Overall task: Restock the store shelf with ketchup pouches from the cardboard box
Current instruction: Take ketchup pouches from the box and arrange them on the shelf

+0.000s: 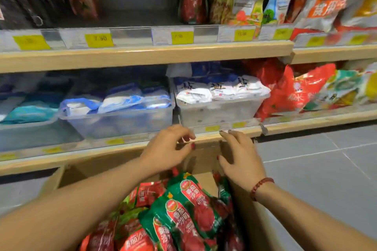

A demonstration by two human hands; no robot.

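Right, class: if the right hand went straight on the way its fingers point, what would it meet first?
The right hand would probably meet the price strip on the lower shelf's front edge; its fingertips look close, though depth is unclear.

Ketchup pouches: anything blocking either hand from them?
Nothing visible. The red-and-green ketchup pouches lie uncovered in the open brown cardboard box; left hand and right hand are at its far flap, just beyond them.
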